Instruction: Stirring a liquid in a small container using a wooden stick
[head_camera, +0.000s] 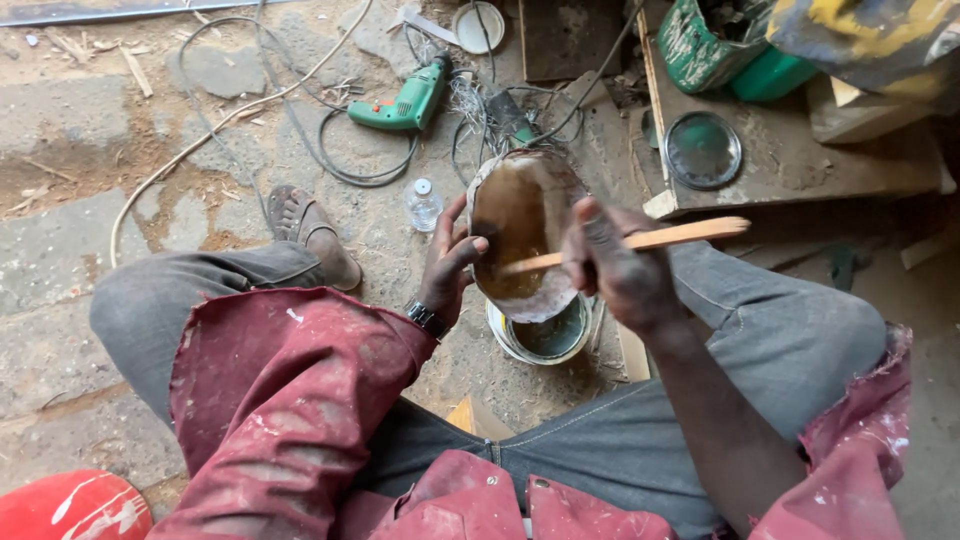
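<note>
While the left hand (448, 262) clamps its fingers on the rim of a tilted paint can (522, 235), the right hand (615, 270) has its fingers wrapped around a wooden stir stick (640, 240). The stick's long axis runs left-right, its tip inside the can, which hangs directly above an open tin (545, 335).

Red paint-flecked overalls w/ rolled sleeves (290, 370), grey trousers (790, 330), dark wristwatch (427, 318) (left wrist), brown sandal (310, 235)
</note>
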